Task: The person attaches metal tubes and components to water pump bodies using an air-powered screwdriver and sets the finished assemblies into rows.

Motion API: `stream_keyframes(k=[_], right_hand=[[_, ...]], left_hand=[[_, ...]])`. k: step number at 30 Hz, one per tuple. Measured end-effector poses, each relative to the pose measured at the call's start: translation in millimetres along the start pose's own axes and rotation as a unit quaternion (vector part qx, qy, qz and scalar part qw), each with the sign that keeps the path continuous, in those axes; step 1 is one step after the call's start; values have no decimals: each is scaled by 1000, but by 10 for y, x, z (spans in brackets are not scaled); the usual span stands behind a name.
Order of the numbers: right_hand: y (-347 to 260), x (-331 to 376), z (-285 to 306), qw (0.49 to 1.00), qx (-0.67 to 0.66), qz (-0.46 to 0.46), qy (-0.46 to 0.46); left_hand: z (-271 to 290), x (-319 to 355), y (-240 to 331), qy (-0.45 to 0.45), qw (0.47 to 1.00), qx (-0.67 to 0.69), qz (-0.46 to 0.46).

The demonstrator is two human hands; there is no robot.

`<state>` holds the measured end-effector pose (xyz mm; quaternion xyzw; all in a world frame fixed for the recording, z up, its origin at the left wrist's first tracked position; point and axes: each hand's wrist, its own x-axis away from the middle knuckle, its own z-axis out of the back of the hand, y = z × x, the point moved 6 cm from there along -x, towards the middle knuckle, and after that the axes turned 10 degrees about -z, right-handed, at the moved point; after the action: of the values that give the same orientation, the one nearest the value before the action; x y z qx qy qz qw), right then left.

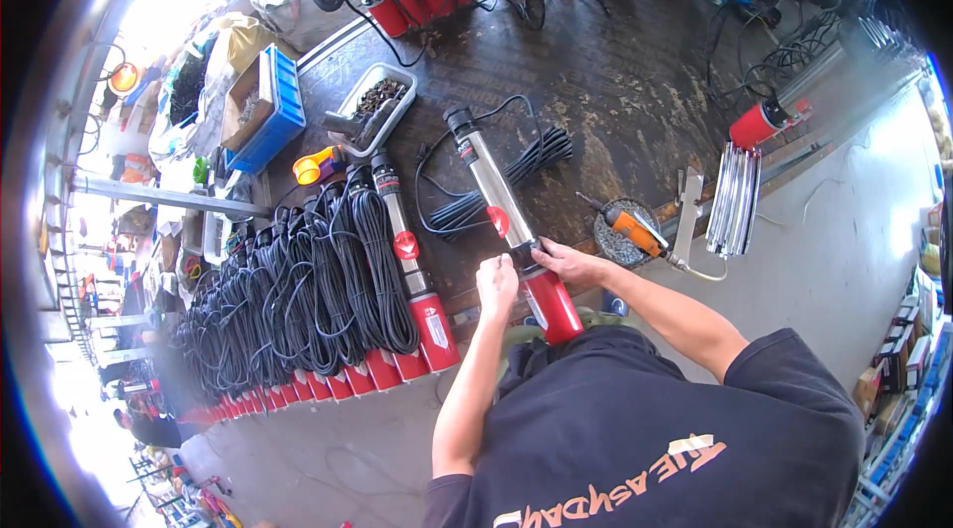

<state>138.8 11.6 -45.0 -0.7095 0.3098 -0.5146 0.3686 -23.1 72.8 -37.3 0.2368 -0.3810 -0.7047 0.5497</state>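
A long pump [506,220] with a steel tube body and a red lower end is laid diagonally on the dark workbench [615,81], its red end overhanging the near edge against the person's body. A bundled black cable [516,171] is attached at its black top end and lies just beside it on the right. A round red sticker [498,221] is seen midway along the steel tube.

To the left, a second pump [407,250] of the same type is laid parallel, followed by a row of many more with coiled black cables [298,280] stacked over them. A grey tray of small parts [377,101] and a blue crate [273,111] are set further back. An orange power screwdriver [635,228] is rested on a round dish to the right, near a stack of steel tubes [735,196].

The left hand [496,285] is held as a loose fist, just left of the tube above the red section; what it grips cannot be told. The right hand [561,260] is wrapped around the pump at the joint between steel and red, fingers closed on it. Both forearms are brought in from below, elbows bent.
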Motion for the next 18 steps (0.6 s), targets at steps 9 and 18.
stream_keyframes(k=[9, 18], right_hand=[[-97, -9, 1, 980, 158, 7, 119], [4, -112, 4, 954, 252, -73, 147]], left_hand=[[-35, -11, 150, -19, 998, -48, 24], [59, -164, 554, -74, 985, -126, 87]])
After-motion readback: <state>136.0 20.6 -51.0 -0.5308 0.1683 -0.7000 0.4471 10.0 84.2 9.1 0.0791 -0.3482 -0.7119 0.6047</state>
